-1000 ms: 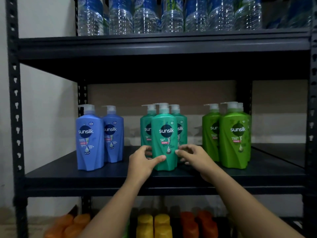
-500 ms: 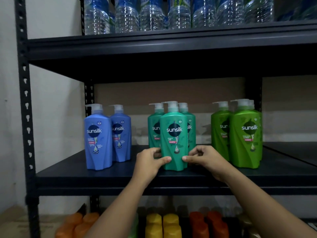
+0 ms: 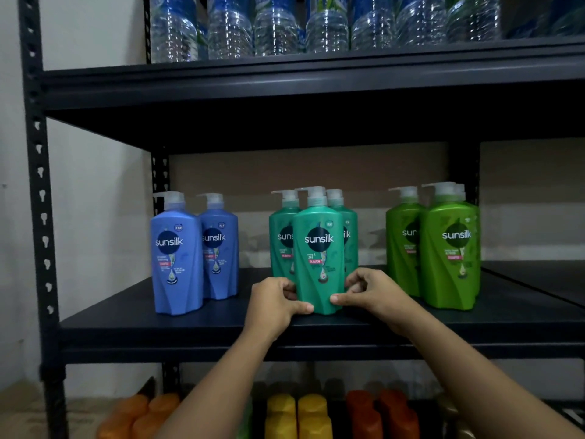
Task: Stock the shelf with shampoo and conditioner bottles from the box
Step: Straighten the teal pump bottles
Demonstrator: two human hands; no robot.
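A teal Sunsilk pump bottle stands upright near the front of the dark middle shelf. My left hand grips its lower left side and my right hand grips its lower right side, thumbs across the front. Two more teal bottles stand just behind it. Two blue bottles stand to the left. A group of green bottles stands to the right. The box is out of view.
Clear water bottles fill the top shelf. Orange, yellow and red bottles sit on the shelf below. A black upright post runs down the left side against a pale wall.
Both hands have stayed on the front teal bottle's base, and my thumbs have slid lower on it. The view has shifted a little, so the shelf sits further right in frame.
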